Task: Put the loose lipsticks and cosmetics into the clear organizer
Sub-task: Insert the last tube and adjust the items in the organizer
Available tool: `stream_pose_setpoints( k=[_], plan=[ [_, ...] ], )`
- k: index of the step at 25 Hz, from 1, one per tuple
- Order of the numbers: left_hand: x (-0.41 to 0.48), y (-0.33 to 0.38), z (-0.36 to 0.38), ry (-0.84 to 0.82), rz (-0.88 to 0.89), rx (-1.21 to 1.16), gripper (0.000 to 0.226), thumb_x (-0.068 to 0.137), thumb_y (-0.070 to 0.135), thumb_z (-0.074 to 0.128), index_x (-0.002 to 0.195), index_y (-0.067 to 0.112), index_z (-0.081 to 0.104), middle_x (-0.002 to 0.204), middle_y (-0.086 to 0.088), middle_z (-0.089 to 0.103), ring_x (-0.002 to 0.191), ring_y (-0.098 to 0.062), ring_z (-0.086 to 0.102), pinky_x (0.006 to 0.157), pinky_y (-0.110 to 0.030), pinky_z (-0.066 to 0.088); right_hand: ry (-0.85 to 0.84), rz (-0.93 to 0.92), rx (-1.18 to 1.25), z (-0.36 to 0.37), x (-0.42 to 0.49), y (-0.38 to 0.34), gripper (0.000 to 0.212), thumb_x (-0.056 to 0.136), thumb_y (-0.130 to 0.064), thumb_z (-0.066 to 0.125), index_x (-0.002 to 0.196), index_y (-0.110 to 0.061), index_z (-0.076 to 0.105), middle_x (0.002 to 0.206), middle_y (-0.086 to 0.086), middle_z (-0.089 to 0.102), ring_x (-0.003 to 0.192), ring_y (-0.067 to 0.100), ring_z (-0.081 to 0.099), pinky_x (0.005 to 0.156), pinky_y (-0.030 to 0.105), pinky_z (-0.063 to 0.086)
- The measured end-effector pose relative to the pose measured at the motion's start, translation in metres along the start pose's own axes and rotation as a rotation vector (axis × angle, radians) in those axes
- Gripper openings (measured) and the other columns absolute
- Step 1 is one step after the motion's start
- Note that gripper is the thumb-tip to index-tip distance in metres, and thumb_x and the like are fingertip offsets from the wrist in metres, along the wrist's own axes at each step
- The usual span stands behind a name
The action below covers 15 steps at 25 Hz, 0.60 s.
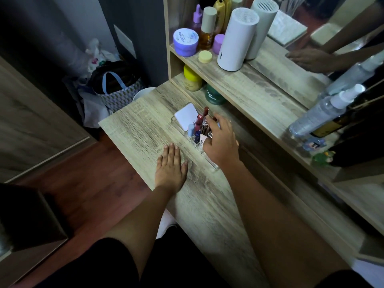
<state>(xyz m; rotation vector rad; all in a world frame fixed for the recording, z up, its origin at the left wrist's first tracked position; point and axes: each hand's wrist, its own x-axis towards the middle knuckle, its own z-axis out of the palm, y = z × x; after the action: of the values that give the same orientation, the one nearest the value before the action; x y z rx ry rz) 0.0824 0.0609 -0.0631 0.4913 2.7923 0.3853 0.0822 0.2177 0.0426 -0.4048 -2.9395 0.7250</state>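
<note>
A: Where does it all stand?

B: Your organizer (pixel 209 163) sits on the surface (pixel 145 129), near the back, just under the shelf (pixel 259 88). The lipsticks (pixel 200 123) stand upright in its compartments, and a white compact (pixel 186 116) leans at the far end. I see nothing loose left on the bare wood, so I judge you are near the end.

A: And my hands?

B: Your left hand (pixel 171 166) lies flat on the surface, its grip released and holding nothing, just beside the organizer's front wall. Your right hand (pixel 221 140) is over the near half of the organizer, fingers (pixel 216 119) spread and curled down among the tubes. I cannot tell whether its grip is closed on one of them; the hand hides that and the picture is blurred there.

A: How do I do this well?

B: If you are seating a tube, lower it straight down into a free compartment and let go only once it stands. Keep your fingers off the neighbours; they are tall and look easy to tip. Your left hand could steady the clear wall.

A: Room?

B: It is tight behind, where the shelf edge and a green jar (pixel 214 96) stand close. The open surface is to your left and towards you, so draw your hand out that way.
</note>
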Motion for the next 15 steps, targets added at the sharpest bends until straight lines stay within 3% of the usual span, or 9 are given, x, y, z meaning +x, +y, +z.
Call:
stream_pose_setpoints(
  k=[8,12,15],
  plan=[
    [0.001,-0.002,-0.005,-0.043,0.013,-0.061,0.063,0.097,0.042,0.021,0.148,0.009,0.004,0.161,-0.01,-0.001,0.148,-0.025,-0.005,0.12,-0.041,0.005,0.113,-0.01,0.103,-0.003,-0.008,-0.01,0.06,0.074,-0.008,0.057,0.133,-0.008,0.045,0.137,0.016,0.049,0.13,0.033,0.04,0.108,0.048,0.034],
    [0.001,-0.004,-0.02,-0.039,0.036,-0.161,0.061,0.098,0.036,0.026,0.148,0.007,0.009,0.16,-0.013,0.006,0.148,-0.027,0.001,0.12,-0.04,0.009,0.293,0.034,0.147,0.015,-0.038,-0.029,0.037,0.079,-0.014,0.059,0.114,-0.006,0.057,0.112,0.015,0.063,0.106,0.03,0.054,0.091,0.04,0.044],
    [0.006,-0.008,-0.035,-0.001,0.042,-0.245,0.058,0.098,0.028,0.029,0.147,0.003,0.011,0.159,-0.017,0.009,0.148,-0.028,0.006,0.121,-0.037,0.009,0.313,0.199,0.162,0.041,-0.075,-0.034,0.026,0.077,-0.02,0.064,0.099,-0.006,0.059,0.102,0.015,0.061,0.099,0.034,0.055,0.087,0.042,0.044]
  ],
)
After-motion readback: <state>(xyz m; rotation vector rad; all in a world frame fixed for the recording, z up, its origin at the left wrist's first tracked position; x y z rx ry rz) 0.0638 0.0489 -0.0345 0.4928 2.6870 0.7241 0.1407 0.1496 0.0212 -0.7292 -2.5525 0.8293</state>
